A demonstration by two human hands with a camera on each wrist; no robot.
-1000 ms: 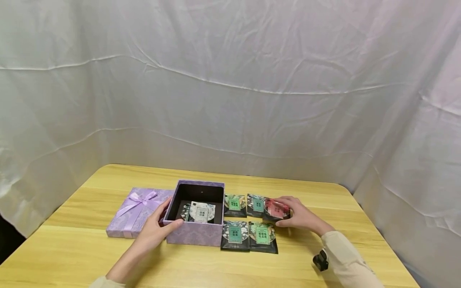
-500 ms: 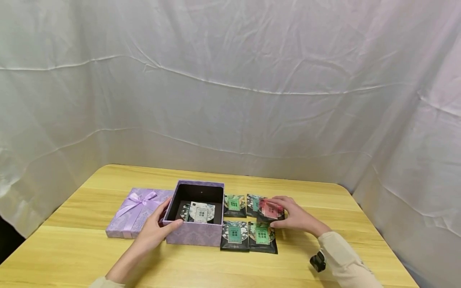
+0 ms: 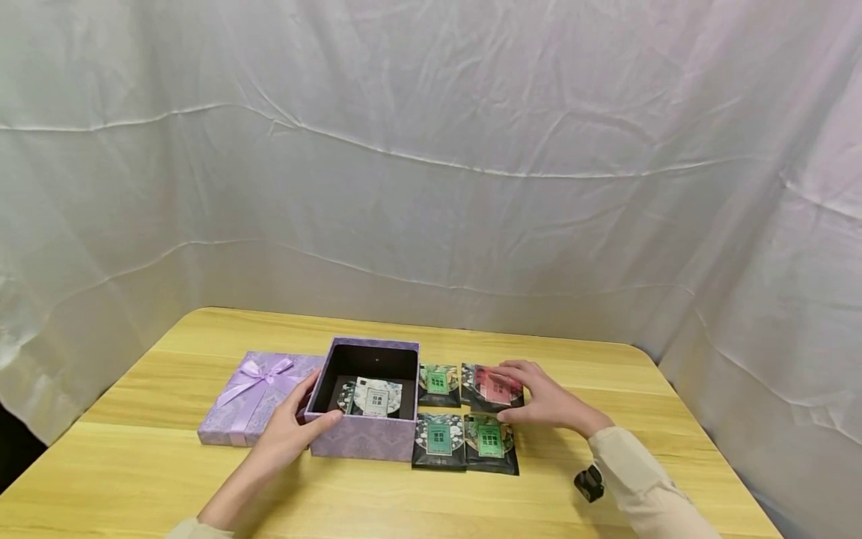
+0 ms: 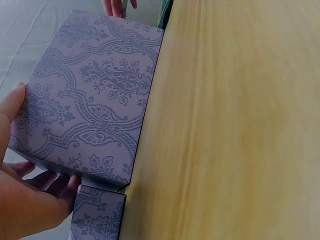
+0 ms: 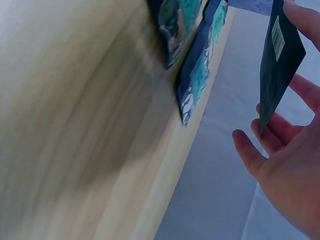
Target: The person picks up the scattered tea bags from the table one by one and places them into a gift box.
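My left hand (image 3: 286,428) grips the left side of an uncovered purple gift box (image 3: 364,438), thumb at its front rim. In the left wrist view, the fingers curl round the corner of the patterned box (image 4: 95,90). Inside lie a white-labelled tea sachet (image 3: 377,397) and another partly under it. My right hand (image 3: 548,404) pinches a red-labelled tea sachet (image 3: 498,388) by its edges, above a dark sachet with white flowers (image 3: 468,378) that it partly covers. The right wrist view shows the held sachet's dark back (image 5: 275,75), raised off the table.
More tea sachets lie flat right of the box: one with a green label (image 3: 439,383) behind, a teal one (image 3: 439,442) and a green one (image 3: 490,443) in front. The purple lid (image 3: 229,415) with a ribbon bow lies left. A pale curtain (image 3: 431,187) hangs behind the table.
My right hand has moved left with the red-labelled tea sachet, which now overlaps more of the sachet behind it. The left hand and the box have stayed put.
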